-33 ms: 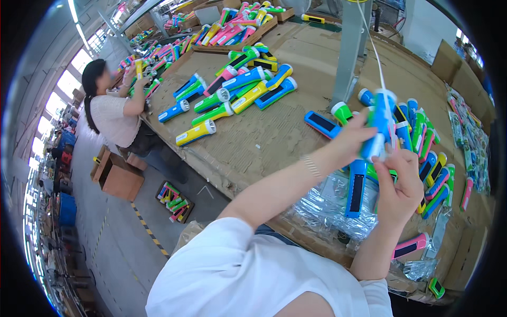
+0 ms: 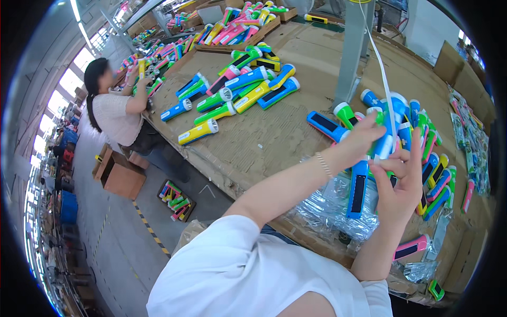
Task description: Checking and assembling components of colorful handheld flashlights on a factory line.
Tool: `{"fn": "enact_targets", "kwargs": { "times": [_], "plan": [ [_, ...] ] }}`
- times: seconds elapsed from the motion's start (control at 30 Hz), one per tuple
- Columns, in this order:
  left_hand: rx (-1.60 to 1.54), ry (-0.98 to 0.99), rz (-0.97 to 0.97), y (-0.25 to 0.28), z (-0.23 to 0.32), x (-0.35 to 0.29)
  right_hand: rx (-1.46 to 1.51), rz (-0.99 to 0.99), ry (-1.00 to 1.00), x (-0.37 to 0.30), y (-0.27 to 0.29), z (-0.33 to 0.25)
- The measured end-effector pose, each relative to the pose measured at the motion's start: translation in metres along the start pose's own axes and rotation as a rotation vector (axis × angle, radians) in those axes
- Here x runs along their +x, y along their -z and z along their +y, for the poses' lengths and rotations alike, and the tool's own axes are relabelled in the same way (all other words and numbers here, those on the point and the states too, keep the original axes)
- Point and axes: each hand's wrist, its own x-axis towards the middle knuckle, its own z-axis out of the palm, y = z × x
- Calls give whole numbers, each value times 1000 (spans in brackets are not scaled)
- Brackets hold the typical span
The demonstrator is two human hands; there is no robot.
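A blue flashlight (image 2: 387, 131) with a white end is held up over the right side of the table, slightly blurred. My left hand (image 2: 360, 141) grips it from the left, its fingers closed along the body. At the lower end, my right hand (image 2: 400, 182) pinches it between thumb and finger while the other fingers point upward. Part of the flashlight is hidden behind a hanging white cable (image 2: 379, 63). Just below my hands lies another blue flashlight (image 2: 357, 189) with a dark panel, on clear plastic bags (image 2: 327, 206). Beside my left hand rests a green flashlight (image 2: 344, 114).
Several coloured flashlights (image 2: 253, 87) lie across the cardboard-covered table (image 2: 280, 142). A grey post (image 2: 348, 58) rises beyond my hands. Bagged flashlights (image 2: 472, 142) lie at the far right. To the left stands a co-worker (image 2: 119, 111), near an open carton (image 2: 121, 177) on the floor.
My right hand's fingers have straightened upward around the lower end of the flashlight. My left hand's fingers have shifted slightly along its side. The flashlight stays at nearly the same place.
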Motion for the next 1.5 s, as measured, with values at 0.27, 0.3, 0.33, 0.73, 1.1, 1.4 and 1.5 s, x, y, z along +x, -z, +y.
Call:
{"fn": "enact_targets", "kwargs": {
  "times": [0.27,0.3,0.33,0.73,1.1,1.4,1.5],
  "plan": [
    [1681,-527,519,140,96,-21,-99,-117,156,11,11,17],
    [1818,-430,662,175,116,-24,-106,-116,164,10,4,13],
    [2018,-282,665,201,134,-28,-200,-163,197,8,-2,9],
    [1885,241,496,271,124,-39,-715,-1250,966,-94,-184,16],
    [87,64,94,184,129,-229,62,-929,-57,-4,-128,0],
    [304,-53,253,87,75,-221,331,-540,-291,-24,-132,5],
    [536,-82,260,77,70,-221,274,-525,-282,-27,-122,4]
  ]
}}
